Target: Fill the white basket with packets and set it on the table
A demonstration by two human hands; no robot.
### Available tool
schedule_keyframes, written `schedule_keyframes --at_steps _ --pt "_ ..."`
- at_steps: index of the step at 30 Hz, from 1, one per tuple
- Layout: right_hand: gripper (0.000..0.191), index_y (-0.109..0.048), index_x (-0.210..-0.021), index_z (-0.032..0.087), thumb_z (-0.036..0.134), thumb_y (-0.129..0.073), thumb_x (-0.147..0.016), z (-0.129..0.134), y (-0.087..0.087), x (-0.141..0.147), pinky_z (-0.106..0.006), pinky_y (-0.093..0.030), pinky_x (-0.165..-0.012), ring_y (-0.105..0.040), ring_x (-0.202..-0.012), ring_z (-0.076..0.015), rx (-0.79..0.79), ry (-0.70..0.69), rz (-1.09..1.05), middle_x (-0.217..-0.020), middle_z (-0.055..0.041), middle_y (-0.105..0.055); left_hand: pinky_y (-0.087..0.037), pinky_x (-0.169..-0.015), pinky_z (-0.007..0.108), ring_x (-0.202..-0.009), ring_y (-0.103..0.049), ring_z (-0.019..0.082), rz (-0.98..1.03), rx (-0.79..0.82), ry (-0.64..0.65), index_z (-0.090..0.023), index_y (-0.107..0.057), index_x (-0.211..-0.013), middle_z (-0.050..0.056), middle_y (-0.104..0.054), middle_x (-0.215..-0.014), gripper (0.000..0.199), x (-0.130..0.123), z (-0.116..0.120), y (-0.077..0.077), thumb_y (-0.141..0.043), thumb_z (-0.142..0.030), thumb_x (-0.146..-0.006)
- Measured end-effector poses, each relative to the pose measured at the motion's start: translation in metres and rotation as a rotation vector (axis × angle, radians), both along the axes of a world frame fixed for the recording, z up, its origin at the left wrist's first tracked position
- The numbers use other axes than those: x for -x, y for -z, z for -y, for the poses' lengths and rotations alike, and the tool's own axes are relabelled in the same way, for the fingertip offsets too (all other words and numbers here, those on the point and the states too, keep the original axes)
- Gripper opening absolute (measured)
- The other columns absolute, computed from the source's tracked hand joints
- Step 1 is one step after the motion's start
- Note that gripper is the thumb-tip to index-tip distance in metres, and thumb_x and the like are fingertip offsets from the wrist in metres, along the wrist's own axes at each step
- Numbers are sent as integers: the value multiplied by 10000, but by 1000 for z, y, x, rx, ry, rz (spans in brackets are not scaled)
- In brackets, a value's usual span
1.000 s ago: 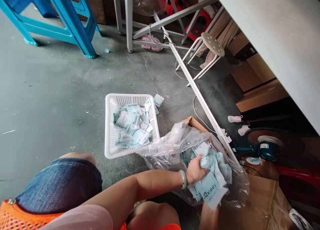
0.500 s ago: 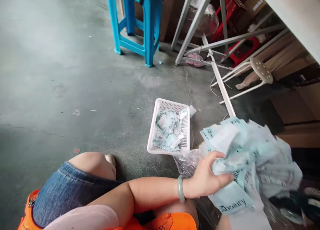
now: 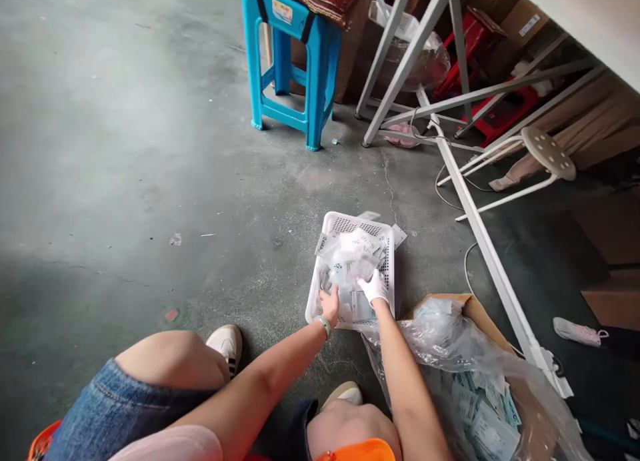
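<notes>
Crouching on concrete floor (image 3: 125,181). My left hand (image 3: 330,305) and right hand (image 3: 373,287) are both pressing down, fingers spread, on heap of pale sachets (image 3: 350,257) filling white slotted plastic basket (image 3: 383,231), keeping pile from spilling. Clear bag (image 3: 450,341) of more sachets sitting beside.

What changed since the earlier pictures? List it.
Both hands carried the armful of sachets out of the plastic bag over to the white basket. The left hand and right hand now rest on the pile of sachets there, which has grown. Basket, carton and blue stool stayed put.
</notes>
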State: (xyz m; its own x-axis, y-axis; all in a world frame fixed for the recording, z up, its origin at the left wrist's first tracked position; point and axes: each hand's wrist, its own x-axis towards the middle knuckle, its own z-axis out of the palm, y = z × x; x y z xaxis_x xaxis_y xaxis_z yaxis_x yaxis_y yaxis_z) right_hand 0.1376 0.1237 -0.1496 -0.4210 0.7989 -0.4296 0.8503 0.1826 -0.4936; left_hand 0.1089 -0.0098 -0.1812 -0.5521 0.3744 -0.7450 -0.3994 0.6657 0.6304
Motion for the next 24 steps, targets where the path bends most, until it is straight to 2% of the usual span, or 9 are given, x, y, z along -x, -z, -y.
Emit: schedule_keyframes --at_steps 3,5,6,9,12,16,19,21,24 --pt "614 -544 -1390 160 354 -666 -820 25 -30 -58 -428 -369 -1187 -435 -1437 -286 -112 -36 -157 -1541 -167 -478 -423 -1114 496 -1493 -324 422 -35 137 -3 -34 25 -1580 337 -283 -1590 755 -7 -7 -1 -155 -521 -1032" --pt "558 -600 -1334 168 441 -638 -849 38 -59 -137 -422 -497 -1075 -603 -1267 -287 -231 -15 -360 -1344 -153 -653 -327 -1170 550 -1550 -149 431 -161 121 44 -54 87 -1585 333 -86 -1655 806 -18 -11 -6 -224 -547 -1028" --pt "477 -671 -1224 174 481 -630 -861 43 -74 -185 -418 -553 -989 -686 -1109 -284 -302 69 -399 -1167 -137 -732 -253 -1198 587 -1562 -62 434 -274 76 74 -67 63 -1593 320 -4 -1669 827 -24 -13 -9 -293 -544 -1020" --pt "508 -694 -1070 132 553 -442 -940 44 -106 -326 -424 -603 -807 -727 -785 -267 -759 753 -274 -824 -140 -736 -83 -1210 678 -1565 38 445 -654 -158 117 -103 -154 -1594 278 48 -1685 806 -39 -19 -17 -479 -494 -970" --pt "589 -642 -1214 108 556 -454 -882 18 -104 -413 -481 -601 -789 -738 -855 -318 -581 830 11 -948 -191 -748 -204 -1228 601 -1559 -158 392 -801 -475 161 -151 -392 -1498 240 -162 -1655 634 -65 -27 -30 -536 -433 -949" --pt "844 -592 -1369 135 357 -822 -588 -31 -53 -413 -645 -328 -1134 -384 -1443 -444 -550 482 262 -1507 -265 -486 -422 -1131 483 -1327 -505 287 -825 -875 451 -217 -608 -1262 157 -517 -1379 339 -117 -28 -60 -542 -330 -950" --pt "912 -476 -1498 155 365 -813 -676 -65 -16 -385 -741 -177 -1126 -72 -1541 -456 -627 93 615 -1673 -242 -174 -490 -1050 444 -1220 -560 262 -829 -1014 603 -211 -637 -1200 150 -568 -1275 286 -148 -25 -76 -503 -230 -947" --pt "808 -469 -1512 200 413 -741 -781 -95 -4 -377 -746 -217 -1082 -54 -1533 -471 -635 -32 723 -1676 -234 -164 -501 -1030 431 -1198 -566 255 -842 -1045 629 -208 -631 -1197 149 -569 -1263 298 -158 -21 -78 -486 -176 -939" --pt "691 -493 -1497 239 394 -677 -849 -149 1 -374 -665 -319 -1051 -299 -1455 -466 -583 -96 676 -1569 -247 -386 -516 -1012 411 -1171 -576 244 -883 -1041 611 -203 -621 -1185 148 -568 -1243 306 -161 -16 -72 -467 -130 -930"
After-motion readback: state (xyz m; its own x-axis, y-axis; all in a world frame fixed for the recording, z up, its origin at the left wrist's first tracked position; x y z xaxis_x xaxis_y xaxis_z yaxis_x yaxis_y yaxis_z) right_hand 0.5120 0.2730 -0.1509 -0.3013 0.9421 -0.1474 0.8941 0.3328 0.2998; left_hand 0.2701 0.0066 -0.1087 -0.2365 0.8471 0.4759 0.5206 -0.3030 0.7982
